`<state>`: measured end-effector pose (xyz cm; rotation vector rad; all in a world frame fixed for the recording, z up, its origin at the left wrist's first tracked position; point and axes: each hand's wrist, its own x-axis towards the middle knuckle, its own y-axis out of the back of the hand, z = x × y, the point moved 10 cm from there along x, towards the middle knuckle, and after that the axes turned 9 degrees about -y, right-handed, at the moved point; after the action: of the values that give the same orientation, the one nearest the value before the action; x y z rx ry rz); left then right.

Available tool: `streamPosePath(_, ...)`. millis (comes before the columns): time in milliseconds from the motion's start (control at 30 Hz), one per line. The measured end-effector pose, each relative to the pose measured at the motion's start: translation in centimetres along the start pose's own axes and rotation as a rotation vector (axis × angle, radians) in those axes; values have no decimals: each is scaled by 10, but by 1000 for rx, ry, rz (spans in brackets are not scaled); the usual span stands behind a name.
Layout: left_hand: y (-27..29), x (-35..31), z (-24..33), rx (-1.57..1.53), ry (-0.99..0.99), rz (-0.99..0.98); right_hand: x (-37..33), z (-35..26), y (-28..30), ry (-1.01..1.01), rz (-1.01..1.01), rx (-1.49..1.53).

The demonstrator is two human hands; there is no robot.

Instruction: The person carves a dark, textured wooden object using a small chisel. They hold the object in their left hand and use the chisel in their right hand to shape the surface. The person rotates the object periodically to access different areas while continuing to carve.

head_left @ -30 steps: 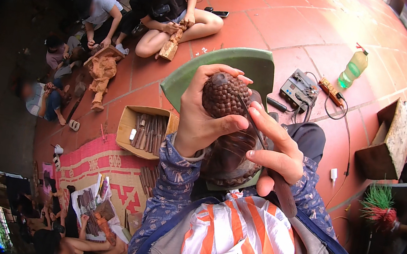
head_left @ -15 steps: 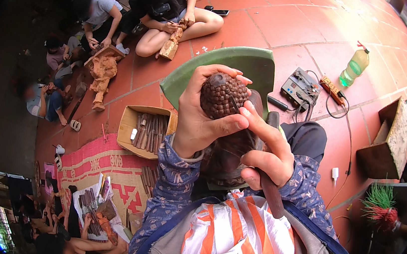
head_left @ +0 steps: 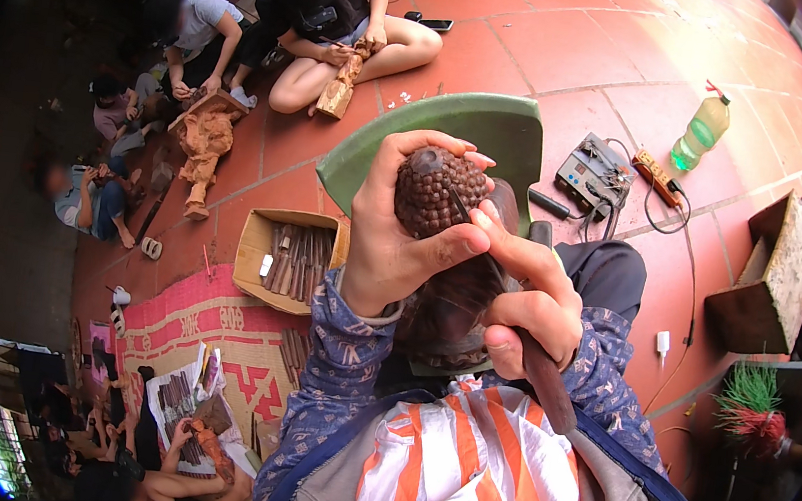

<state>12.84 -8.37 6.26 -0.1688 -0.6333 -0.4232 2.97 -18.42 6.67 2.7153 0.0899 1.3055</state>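
Observation:
A dark brown wooden statue (head_left: 432,195) stands in front of me, its rounded head covered in rows of small knobs like curls. My left hand (head_left: 382,243) is wrapped round the head, fingers over the far side and thumb reaching to the right. In my right hand (head_left: 542,311) is a carving chisel (head_left: 546,384), its wooden handle slanting down toward my lap. The thin dark blade meets the knobs on the head's right side, near both hands' fingertips. The statue's body lies lower, partly hidden by my hands.
Behind the statue curves a green plastic piece (head_left: 523,131). At left sits a cardboard box (head_left: 251,268) of carving tools. To the right are a grey electric device (head_left: 592,178), a power strip (head_left: 655,176), a bottle (head_left: 701,131) and a wooden box (head_left: 763,282). Other people carve at left.
My right hand and the chisel handle have shifted slightly right and down, with the handle's end lower. My left hand keeps its hold on the statue's head.

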Motion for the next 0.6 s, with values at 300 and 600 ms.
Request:
streamPosePath(300,-1,0,1,-29,3,14,5,-5,3,-64,10,51)
streamPosePath(600,-2,-1,2,-15,-3,26,13,-11,8,-78,39,52)
